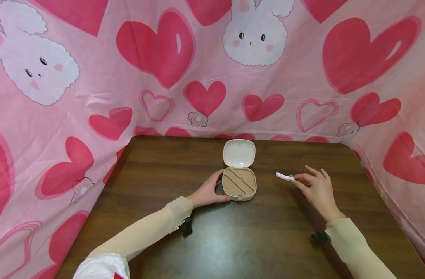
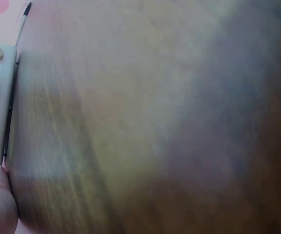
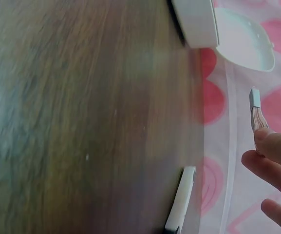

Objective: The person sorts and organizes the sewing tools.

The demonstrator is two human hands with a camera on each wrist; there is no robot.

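A: Where is the white bundle (image 1: 281, 176) sitting?

B: It's hanging right of centre in the head view, held off the table (image 1: 216, 236), well apart from the box (image 1: 231, 186).

A: And which way is it pointing?

B: Its free end is pointing left, towards the box's side of the frame. The long axis is running nearly level there, with that left end slightly higher. In the right wrist view it's standing almost upright at the right edge, its pale blunt end facing up and thin strands showing below.

A: What is the right hand (image 1: 317, 192) doing?

B: Thumb and forefinger are pinching the bundle's right end, while the other fingers are spreading away from it.

A: And the left hand (image 1: 207, 190)?

B: It's gripping the box near mid-frame, with the thumb touching the lower left corner and the fingers curling round the upper left.

A: Is the box lying open?

B: Yes, its white lid (image 1: 239, 152) is tilting back at the upper edge. Inside the beige base, grooves are slanting from upper left to lower right.
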